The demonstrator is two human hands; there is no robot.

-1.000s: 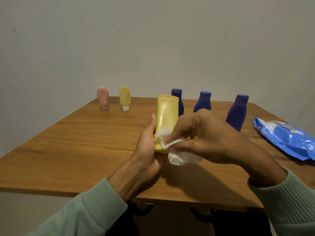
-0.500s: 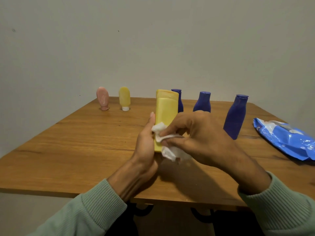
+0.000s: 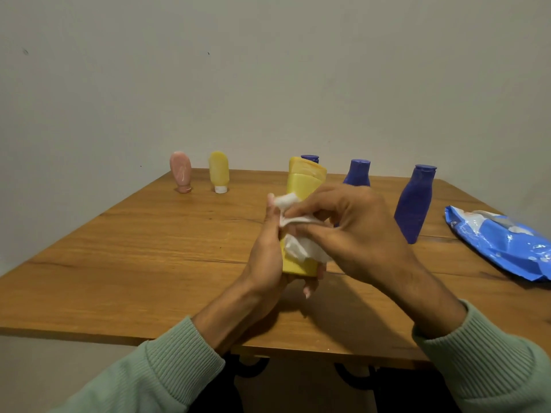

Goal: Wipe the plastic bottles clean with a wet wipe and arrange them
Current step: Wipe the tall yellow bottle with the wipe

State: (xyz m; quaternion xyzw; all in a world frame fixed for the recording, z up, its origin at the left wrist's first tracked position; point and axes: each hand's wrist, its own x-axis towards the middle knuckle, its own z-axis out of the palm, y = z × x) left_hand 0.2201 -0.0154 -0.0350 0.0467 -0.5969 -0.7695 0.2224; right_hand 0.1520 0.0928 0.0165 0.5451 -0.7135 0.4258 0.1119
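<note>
Bottle: yellow bottle (image 3: 301, 186), held upright above the table (image 3: 149, 248).
Left hand (image 3: 268, 257): curled round its base.
Right hand (image 3: 351, 231): pinches wipe (image 3: 295, 248) against it.
Change: wipe has climbed toward the cap (image 3: 307, 168); this bottle likely nearly done.

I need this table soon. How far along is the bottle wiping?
Possibly done: the pink tube and small yellow tube stand side by side at the far left. In hand: the left hand holds the large yellow bottle while the right hand presses the wet wipe against it. Probably left: three blue bottles standing behind.

Head-worn view, forward-down over table (image 3: 125, 251)
</note>
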